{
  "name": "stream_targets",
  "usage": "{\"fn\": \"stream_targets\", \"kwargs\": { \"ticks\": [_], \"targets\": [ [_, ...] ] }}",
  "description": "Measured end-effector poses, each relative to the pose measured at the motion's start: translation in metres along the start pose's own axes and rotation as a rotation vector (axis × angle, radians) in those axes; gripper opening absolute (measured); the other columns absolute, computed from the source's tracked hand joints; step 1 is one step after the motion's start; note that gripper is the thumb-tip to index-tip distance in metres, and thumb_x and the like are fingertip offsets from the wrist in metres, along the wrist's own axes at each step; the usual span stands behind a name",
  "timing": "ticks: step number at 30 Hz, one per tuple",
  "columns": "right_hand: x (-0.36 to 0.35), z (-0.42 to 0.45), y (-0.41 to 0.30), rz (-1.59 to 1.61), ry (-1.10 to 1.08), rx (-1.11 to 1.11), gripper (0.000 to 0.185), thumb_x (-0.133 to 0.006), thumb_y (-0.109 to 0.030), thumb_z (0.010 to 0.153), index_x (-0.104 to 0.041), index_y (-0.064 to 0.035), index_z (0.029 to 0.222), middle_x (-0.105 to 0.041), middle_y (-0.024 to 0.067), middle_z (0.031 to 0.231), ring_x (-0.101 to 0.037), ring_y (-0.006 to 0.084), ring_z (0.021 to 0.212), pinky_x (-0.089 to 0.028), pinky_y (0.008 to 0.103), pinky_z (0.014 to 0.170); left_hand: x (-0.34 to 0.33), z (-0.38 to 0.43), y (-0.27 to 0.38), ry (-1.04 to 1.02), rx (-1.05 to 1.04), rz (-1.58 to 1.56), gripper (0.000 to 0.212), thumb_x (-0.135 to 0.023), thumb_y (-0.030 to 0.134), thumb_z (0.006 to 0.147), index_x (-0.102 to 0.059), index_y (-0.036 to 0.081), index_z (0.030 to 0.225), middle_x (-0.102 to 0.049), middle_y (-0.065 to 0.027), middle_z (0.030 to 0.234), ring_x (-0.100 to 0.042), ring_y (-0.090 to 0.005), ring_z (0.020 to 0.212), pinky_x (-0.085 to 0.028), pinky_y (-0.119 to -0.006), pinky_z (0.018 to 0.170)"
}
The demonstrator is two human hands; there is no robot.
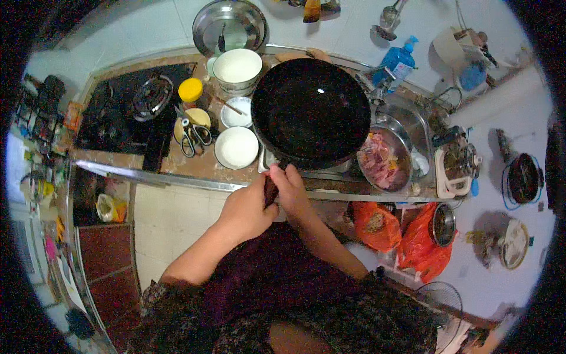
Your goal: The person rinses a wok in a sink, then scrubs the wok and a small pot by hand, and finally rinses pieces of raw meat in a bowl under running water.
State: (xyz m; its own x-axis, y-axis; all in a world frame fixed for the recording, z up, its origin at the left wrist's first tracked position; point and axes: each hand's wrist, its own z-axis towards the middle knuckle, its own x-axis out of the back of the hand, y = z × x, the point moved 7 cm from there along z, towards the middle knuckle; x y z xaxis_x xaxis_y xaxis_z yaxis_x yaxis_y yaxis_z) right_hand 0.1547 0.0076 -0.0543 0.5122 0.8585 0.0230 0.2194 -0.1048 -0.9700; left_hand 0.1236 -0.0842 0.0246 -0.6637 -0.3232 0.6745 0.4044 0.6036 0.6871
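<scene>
A large black wok [311, 110] is over the counter and the near side of the sink, its handle pointing towards me. My left hand [250, 210] is wrapped around the wok's dark handle. Close to the rim, where the handle starts, my right hand [289, 188] also grips it. Right of the wok, a metal basin [404, 177] with raw meat [378, 159] stands at the sink. On the left are a white bowl [236, 147], a small bowl [232, 116] with a brown stick across it, and a taller white bowl [238, 71].
A black gas stove [128, 110] with a glass lid [153, 98] is at left. Scissors [192, 135] and a yellow-lidded jar [190, 90] stand beside it. The faucet [381, 88] and a blue soap bottle [395, 66] are behind the sink. Red plastic bags [424, 248] hang below the counter's right part.
</scene>
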Motion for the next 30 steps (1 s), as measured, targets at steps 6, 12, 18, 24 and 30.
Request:
{"fn": "stream_targets", "kwargs": {
  "ticks": [6, 12, 18, 24, 30],
  "targets": [
    [-0.033, -0.022, 0.021, 0.17, 0.074, 0.004, 0.026, -0.05, -0.026, 0.081, -0.05, -0.0013, 0.089, -0.056, 0.0108, 0.086, -0.05, 0.0186, 0.082, -0.038, 0.0295, 0.075, 0.013, -0.025, -0.014, -0.043, -0.094, 0.214, 0.049, -0.055, 0.015, 0.068, -0.037, -0.006, 0.108, -0.057, -0.0216, 0.07, -0.056, -0.0382, 0.065, -0.046, -0.044, 0.06],
    [-0.024, -0.015, 0.002, 0.291, 0.129, -0.287, 0.027, -0.057, -0.027, 0.076, -0.052, -0.0005, 0.077, -0.058, 0.0097, 0.077, -0.053, 0.0158, 0.072, -0.041, 0.0267, 0.067, 0.011, -0.015, 0.001, -0.013, -0.153, 0.343, 0.047, -0.053, 0.02, 0.071, -0.04, -0.011, 0.103, -0.057, -0.0204, 0.063, -0.057, -0.0354, 0.06, -0.046, -0.043, 0.055],
    [0.001, 0.011, -0.008, 0.43, 0.088, -0.217, 0.019, -0.057, -0.02, 0.074, -0.053, -0.0021, 0.07, -0.055, 0.0076, 0.069, -0.052, 0.0168, 0.063, -0.042, 0.027, 0.06, 0.005, 0.004, 0.025, -0.008, -0.068, 0.281, 0.044, -0.054, 0.023, 0.073, -0.04, -0.005, 0.104, -0.055, -0.0251, 0.085, -0.055, -0.0398, 0.075, -0.045, -0.045, 0.065],
    [0.008, 0.039, 0.008, 1.016, -0.106, -0.234, 0.013, -0.048, -0.013, 0.075, -0.043, -0.0079, 0.065, -0.047, 0.0026, 0.062, -0.048, 0.0161, 0.063, -0.04, 0.0296, 0.07, -0.015, 0.02, 0.041, 0.081, -0.112, 0.069, 0.054, -0.057, 0.017, 0.068, -0.037, -0.009, 0.111, -0.051, -0.0277, 0.095, -0.049, -0.042, 0.09, -0.041, -0.043, 0.077],
    [0.01, 0.055, -0.007, 1.315, -0.249, -0.26, 0.014, -0.048, -0.015, 0.073, -0.04, -0.0103, 0.063, -0.044, -0.0006, 0.061, -0.045, 0.0146, 0.06, -0.039, 0.0284, 0.069, -0.026, 0.04, 0.052, 0.249, -0.17, 0.274, 0.062, -0.056, 0.016, 0.068, -0.03, -0.01, 0.118, -0.055, -0.0245, 0.087, -0.055, -0.039, 0.076, -0.045, -0.042, 0.065]
  ]
}}
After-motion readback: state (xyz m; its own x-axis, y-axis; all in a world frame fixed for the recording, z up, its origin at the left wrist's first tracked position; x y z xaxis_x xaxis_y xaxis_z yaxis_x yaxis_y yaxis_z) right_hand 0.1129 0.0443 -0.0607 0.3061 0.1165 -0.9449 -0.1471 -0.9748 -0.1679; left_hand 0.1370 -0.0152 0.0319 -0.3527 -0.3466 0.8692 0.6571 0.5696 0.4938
